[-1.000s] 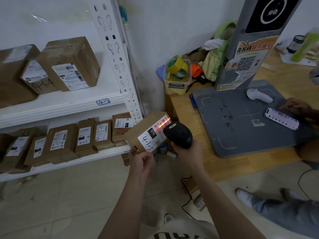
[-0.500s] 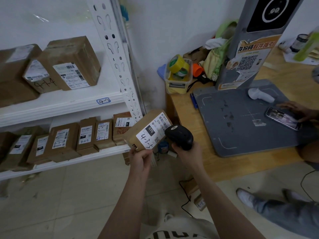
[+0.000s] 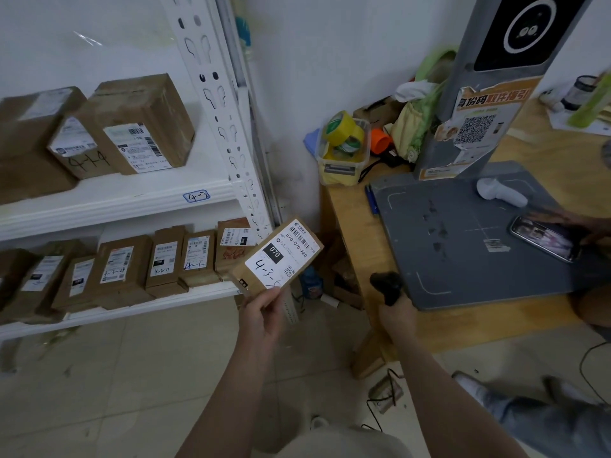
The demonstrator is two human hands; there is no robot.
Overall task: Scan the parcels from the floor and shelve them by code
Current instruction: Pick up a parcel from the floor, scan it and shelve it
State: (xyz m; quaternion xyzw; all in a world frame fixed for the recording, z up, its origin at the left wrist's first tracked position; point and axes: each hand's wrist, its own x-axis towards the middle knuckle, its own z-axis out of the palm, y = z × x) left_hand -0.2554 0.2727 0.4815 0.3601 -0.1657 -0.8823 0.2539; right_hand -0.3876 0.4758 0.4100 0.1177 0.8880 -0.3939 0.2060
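White shelf rack (image 3: 211, 104) along the left wall, upper shelf tagged "4-2". Two large parcels (image 3: 139, 123) stand on the upper shelf, and a row of small parcels (image 3: 122, 269) stands on the lower one, labels outward.

Wooden bench (image 3: 350, 233) to the right of the rack. Grey scan pad (image 3: 463, 252) covers most of it. Clear tub of tape rolls (image 3: 344, 150) at the bench's back left corner.

Held parcel (image 3: 281, 256): off the floor, in the air between the lower shelf's right end and the bench's left edge. Tilted, label up, marked "070" with handwritten "4-3-".

Left hand (image 3: 261, 312) grips the parcel's near corner, thumb on the label.

Right hand (image 3: 396, 314) is wrapped round the handle of the black scanner (image 3: 386, 285), at the bench's front left edge, apart from the parcel.

Phone (image 3: 545, 238) lies on the pad's right side.
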